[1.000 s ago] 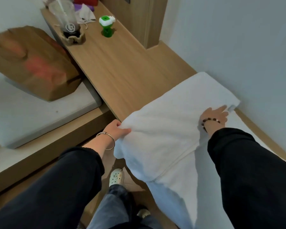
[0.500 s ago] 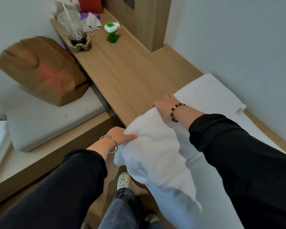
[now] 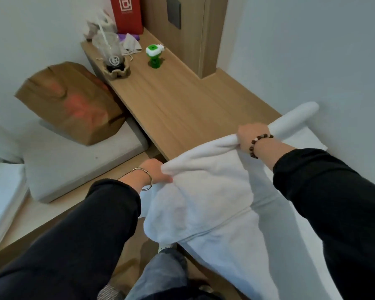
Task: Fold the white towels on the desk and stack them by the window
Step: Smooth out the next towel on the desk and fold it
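A white towel [image 3: 206, 191] is lifted off the wooden desk [image 3: 182, 105] and hangs in loose folds over the desk's near edge. My left hand [image 3: 155, 173], with a metal bangle on the wrist, grips its left corner just off the desk edge. My right hand [image 3: 250, 137], with a bead bracelet, grips the bunched top edge above the desk, and a rolled end of the towel sticks out beyond it toward the wall. More white towel [image 3: 307, 141] lies flat on the desk under my right arm.
At the desk's far end stand a green and white bottle [image 3: 154, 56], a plastic cup with a straw [image 3: 114, 56], a red box [image 3: 127, 14] and a crumpled cloth. A brown paper bag [image 3: 72, 102] sits on a grey cushion [image 3: 78, 163] to the left. The wall is close on the right.
My right hand came back from the towel's far corner, took hold of the top edge and raised it off the desk. The left hand kept its grip on the corner.
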Tool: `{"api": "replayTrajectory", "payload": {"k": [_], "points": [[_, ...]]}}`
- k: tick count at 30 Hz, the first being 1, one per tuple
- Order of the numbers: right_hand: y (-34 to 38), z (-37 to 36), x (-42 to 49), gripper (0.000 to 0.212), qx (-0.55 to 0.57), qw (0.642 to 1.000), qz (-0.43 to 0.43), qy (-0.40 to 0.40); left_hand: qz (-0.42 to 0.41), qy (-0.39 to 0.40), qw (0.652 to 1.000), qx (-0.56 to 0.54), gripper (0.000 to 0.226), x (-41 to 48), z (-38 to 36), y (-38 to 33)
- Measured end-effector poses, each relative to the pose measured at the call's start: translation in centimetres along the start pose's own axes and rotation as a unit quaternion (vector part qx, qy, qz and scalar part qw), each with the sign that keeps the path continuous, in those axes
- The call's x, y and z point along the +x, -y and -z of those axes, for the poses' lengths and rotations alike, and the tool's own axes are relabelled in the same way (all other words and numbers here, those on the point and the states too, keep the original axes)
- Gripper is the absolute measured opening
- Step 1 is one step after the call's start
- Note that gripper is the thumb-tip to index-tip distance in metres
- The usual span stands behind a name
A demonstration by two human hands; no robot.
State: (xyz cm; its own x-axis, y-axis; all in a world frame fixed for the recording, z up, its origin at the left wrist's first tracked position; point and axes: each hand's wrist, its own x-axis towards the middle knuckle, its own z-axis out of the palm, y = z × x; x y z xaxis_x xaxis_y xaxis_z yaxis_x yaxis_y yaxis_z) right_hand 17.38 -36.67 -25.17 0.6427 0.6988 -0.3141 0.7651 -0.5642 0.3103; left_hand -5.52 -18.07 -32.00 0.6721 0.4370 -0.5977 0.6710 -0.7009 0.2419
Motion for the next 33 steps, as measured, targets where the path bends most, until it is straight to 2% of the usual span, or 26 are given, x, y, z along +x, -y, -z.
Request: {"api": "replayTrajectory", "payload": {"k": [3, 5, 8, 12, 16, 20, 22, 24, 25, 26, 28, 30, 31, 33], "points": [[-3.3, 0.4, -1.5, 0.02, 0.02, 0.997, -0.075, -0.004, -0.01, -0.112, 0.994, -0.008, 0.04, 0.8, 4.0, -1.6], [-5.1, 0.1, -2.7, 0.021, 0.045, 0.99, -0.13, -0.006, -0.054, -0.158, 0.986, 0.014, 0.042, 1.9, 6.9, -3.4], [-7.0, -0.4, -4.3, 0.019, 0.084, 0.975, -0.204, 0.019, -0.137, -0.174, 0.967, 0.127, 0.042, 4.0, 11.6, -7.0], [-9.5, -0.7, -6.7, 0.026, 0.141, 0.949, -0.264, 0.101, -0.234, -0.2, 0.913, 0.269, 0.05, 6.4, 15.7, -12.0], [-11.6, -1.4, -9.8, 0.048, 0.213, 0.919, -0.286, 0.166, -0.332, -0.194, 0.859, 0.338, 0.05, 8.8, 16.5, -16.9], [-14.8, -3.0, -11.8, 0.054, 0.246, 0.895, -0.309, 0.209, -0.41, -0.173, 0.807, 0.389, 0.049, 11.2, 15.8, -22.4], [-16.6, -4.1, -11.8, 0.045, 0.199, 0.904, -0.334, 0.176, -0.442, -0.186, 0.777, 0.407, 0.049, 12.6, 15.8, -25.6], [-18.0, -6.0, -11.6, 0.028, 0.116, 0.921, -0.368, 0.048, -0.488, -0.22, 0.764, 0.362, 0.043, 14.0, 15.9, -28.9], [-18.5, -7.3, -11.4, 0.025, 0.09, 0.918, -0.385, -0.022, -0.514, -0.26, 0.755, 0.314, 0.037, 14.8, 15.7, -30.6], [-18.7, -8.5, -11.2, 0.028, 0.084, 0.911, -0.397, -0.072, -0.521, -0.303, 0.752, 0.268, 0.034, 15.3, 15.2, -32.0], [-17.6, -10.6, -10.4, 0.04, 0.11, 0.899, -0.407, -0.115, -0.474, -0.331, 0.779, 0.243, 0.049, 15.2, 13.0, -34.1], [-14.7, -12.2, -9.2, 0.048, 0.176, 0.888, -0.406, -0.123, -0.426, -0.267, 0.825, 0.258, 0.06, 14.4, 8.7, -34.0], [-13.0, -13.0, -8.6, 0.049, 0.215, 0.885, -0.399, -0.102, -0.405, -0.227, 0.842, 0.276, 0.062, 14.3, 6.2, -33.2], [-10.1, -14.9, -7.7, 0.055, 0.275, 0.889, -0.365, -0.009, -0.36, -0.142, 0.87, 0.307, 0.062, 14.2, 2.0, -30.5]]}}
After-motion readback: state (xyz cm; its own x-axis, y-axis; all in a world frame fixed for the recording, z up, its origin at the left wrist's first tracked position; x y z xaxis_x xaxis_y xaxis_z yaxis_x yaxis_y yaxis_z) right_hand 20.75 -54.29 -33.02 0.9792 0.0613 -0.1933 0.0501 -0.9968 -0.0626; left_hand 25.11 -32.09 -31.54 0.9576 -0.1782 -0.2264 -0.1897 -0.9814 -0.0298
